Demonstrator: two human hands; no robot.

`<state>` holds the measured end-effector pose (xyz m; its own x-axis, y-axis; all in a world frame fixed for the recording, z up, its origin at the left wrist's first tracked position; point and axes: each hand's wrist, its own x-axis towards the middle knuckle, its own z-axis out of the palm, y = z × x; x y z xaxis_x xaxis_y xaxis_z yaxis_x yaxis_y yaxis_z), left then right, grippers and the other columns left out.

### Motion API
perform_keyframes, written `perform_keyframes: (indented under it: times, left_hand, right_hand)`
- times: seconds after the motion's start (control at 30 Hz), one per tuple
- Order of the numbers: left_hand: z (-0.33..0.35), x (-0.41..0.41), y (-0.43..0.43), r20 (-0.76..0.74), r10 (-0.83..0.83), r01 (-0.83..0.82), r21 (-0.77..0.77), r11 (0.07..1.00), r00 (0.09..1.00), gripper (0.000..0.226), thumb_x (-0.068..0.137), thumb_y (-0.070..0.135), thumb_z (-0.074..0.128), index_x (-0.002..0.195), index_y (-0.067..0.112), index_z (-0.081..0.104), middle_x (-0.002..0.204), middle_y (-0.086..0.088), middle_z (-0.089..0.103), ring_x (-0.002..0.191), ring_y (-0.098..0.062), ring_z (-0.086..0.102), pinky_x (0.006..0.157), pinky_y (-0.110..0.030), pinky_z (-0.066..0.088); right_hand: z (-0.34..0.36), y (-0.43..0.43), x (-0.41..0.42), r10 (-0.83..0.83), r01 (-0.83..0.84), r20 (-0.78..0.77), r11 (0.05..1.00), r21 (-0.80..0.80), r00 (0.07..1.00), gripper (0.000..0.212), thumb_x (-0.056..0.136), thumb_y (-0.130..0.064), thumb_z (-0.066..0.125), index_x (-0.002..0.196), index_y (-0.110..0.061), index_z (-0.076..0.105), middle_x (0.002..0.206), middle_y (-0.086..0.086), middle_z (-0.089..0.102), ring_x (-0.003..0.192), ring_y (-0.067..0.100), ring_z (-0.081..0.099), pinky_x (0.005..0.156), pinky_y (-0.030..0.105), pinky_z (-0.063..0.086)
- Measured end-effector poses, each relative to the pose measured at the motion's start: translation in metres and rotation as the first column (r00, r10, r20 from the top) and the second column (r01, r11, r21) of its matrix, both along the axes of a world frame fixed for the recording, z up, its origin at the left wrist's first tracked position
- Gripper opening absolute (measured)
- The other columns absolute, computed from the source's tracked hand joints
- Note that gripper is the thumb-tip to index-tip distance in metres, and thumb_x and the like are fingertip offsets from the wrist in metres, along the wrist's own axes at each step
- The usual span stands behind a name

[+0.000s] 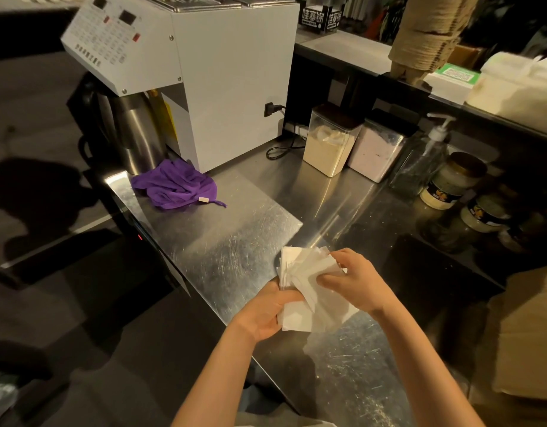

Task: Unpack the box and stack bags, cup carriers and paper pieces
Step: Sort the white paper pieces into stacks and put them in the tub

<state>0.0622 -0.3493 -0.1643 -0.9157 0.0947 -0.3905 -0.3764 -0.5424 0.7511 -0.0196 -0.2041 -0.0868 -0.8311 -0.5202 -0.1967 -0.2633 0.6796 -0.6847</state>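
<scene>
A fanned bundle of white paper pieces (300,315) is held just above the steel counter (235,238), near its front edge. My left hand (266,312) grips the bundle from the lower left, thumb over the sheets. My right hand (355,278) pinches the upper right part of the sheets with curled fingers. A brown cardboard box (525,340) stands at the right edge, partly out of view. A tall stack of pulp cup carriers (426,35) stands on the raised back ledge.
A white dispensing machine (204,78) with a steel kettle (133,134) under it fills the back left. A purple cloth (173,184) lies before it. Two lidded powder canisters (327,143), a pump bottle (426,152) and jars (451,180) line the back right.
</scene>
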Motion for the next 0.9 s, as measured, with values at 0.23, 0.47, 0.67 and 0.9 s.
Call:
perform_keyframes:
  times: [0.23, 0.47, 0.67, 0.9]
  left_hand:
    - [-0.002, -0.001, -0.001, 0.000, -0.007, 0.007, -0.010, 1.000, 1.000, 0.044, 0.074, 0.005, 0.068, 0.117, 0.015, 0.064, 0.106, -0.011, 0.070, 0.099, -0.028, 0.067, 0.084, -0.041, 0.054]
    - [-0.007, -0.003, 0.000, -0.022, 0.126, -0.124, 0.073, 0.990, 0.992, 0.045, 0.071, 0.007, 0.064, 0.116, 0.010, 0.061, 0.103, -0.016, 0.066, 0.092, -0.031, 0.064, 0.076, -0.040, 0.049]
    - [0.003, -0.007, 0.006, -0.009, 0.240, -0.238, 0.100, 0.966, 0.971, 0.033, 0.095, 0.017, 0.053, 0.125, 0.003, 0.056, 0.098, -0.010, 0.072, 0.085, -0.021, 0.070, 0.069, -0.032, 0.059]
    - [0.001, -0.006, 0.004, 0.037, 0.245, -0.247, 0.080, 0.966, 0.969, 0.034, 0.095, 0.000, 0.052, 0.129, -0.002, 0.054, 0.093, -0.011, 0.070, 0.078, -0.019, 0.069, 0.063, -0.029, 0.057]
  right_hand:
    - [0.001, 0.002, 0.003, -0.031, 0.035, 0.061, 0.998, -0.059, 0.998, 0.015, 0.088, -0.019, 0.064, 0.102, -0.022, 0.066, 0.100, -0.006, 0.066, 0.088, 0.012, 0.064, 0.070, 0.018, 0.050]
    - [0.022, -0.001, 0.015, -0.145, 0.435, 0.461, 0.653, -0.620, 0.875, 0.021, 0.089, -0.007, 0.060, 0.108, -0.014, 0.067, 0.099, 0.000, 0.072, 0.093, 0.019, 0.068, 0.077, 0.033, 0.056]
    - [-0.005, -0.023, 0.036, -0.213, 0.698, 0.709, 0.503, -0.510, 0.672, 0.017, 0.088, -0.001, 0.059, 0.102, -0.008, 0.064, 0.097, 0.009, 0.071, 0.088, 0.024, 0.068, 0.072, 0.037, 0.057]
    - [-0.016, -0.017, 0.028, -0.287, 0.712, 0.701, 0.551, -0.436, 0.652, 0.019, 0.087, -0.003, 0.062, 0.103, -0.012, 0.065, 0.105, 0.008, 0.068, 0.098, 0.026, 0.064, 0.082, 0.042, 0.055]
